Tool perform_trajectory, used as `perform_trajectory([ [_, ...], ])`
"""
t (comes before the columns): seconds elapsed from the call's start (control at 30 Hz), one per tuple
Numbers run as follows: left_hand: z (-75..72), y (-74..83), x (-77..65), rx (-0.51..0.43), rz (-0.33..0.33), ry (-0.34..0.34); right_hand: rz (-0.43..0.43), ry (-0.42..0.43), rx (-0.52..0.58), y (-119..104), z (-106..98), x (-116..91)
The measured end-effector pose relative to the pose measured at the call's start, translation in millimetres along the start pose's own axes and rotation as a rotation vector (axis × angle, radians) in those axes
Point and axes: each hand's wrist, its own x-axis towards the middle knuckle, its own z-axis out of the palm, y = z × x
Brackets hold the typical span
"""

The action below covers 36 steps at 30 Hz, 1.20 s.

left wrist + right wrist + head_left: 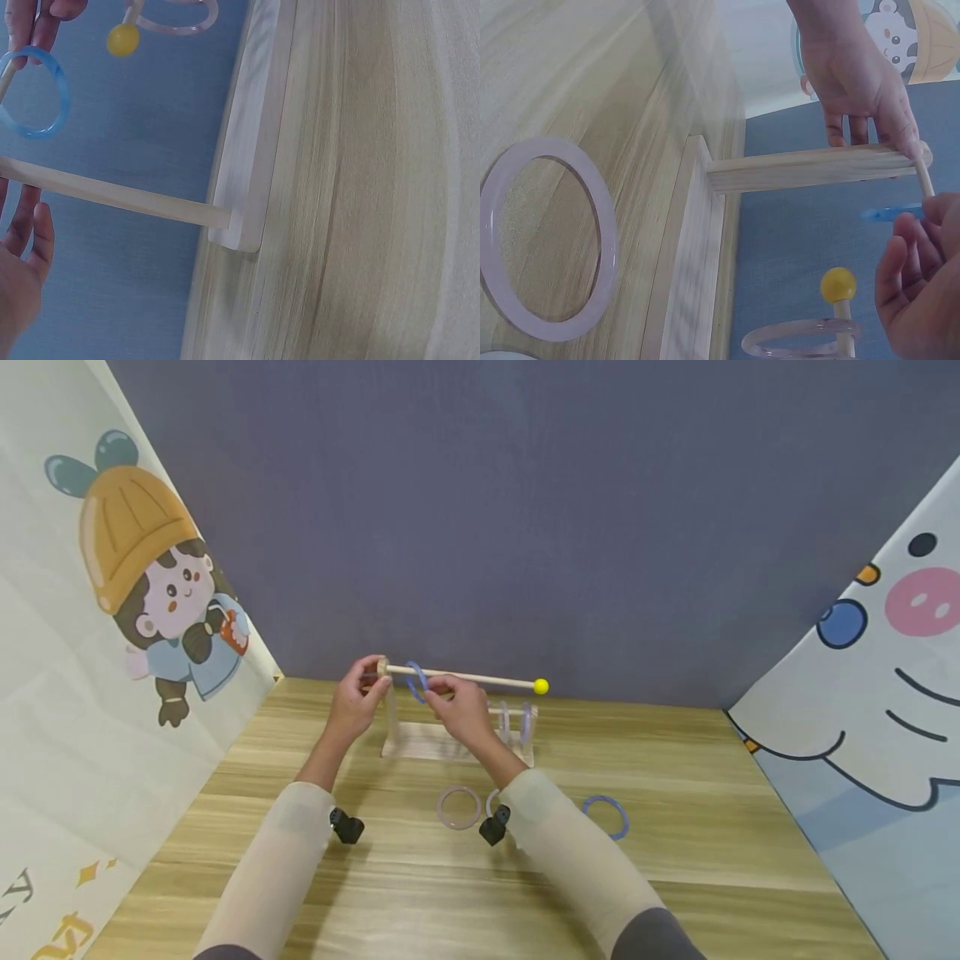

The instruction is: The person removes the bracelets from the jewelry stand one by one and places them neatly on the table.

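Tabletop (675, 777) spreads below both hands. Wooden stand (427, 741) sits on it, base under the hands; probably light and stiff, could tip, so its upright post (810, 169) is a sensible hold. Left hand (354, 700) grips the post near the top, thumb on one side, fingers behind. Right hand (463, 710), to the right of it, pinches the blue ring (65, 97) between thumb and fingers. Upper rod (487, 678) runs from the left hand out past the right; thin, looks rigid, best not leaned on. Blue ring is between the hands, apparently around the rod; likely light, hard, smooth, slightly slippery, maybe brittle if dropped; material can't be told. Best pinched by the outer rim, clear of the rod. Yellow ball (542, 687) caps the rod beyond the right hand, much smaller than the ring's opening.
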Motion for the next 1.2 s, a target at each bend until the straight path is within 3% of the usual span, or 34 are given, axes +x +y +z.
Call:
perform_trajectory([
  [0.27, 0.7, 1.8, 0.4, 0.007, 0.016, -0.001, -0.017, -0.015, -0.037, 1, -2, 1],
  [1.2, 1.7, 0.2, -0.3, -0.012, 0.016, -0.010, -0.036, 0.056, 0.066, 13, -18, -11],
])
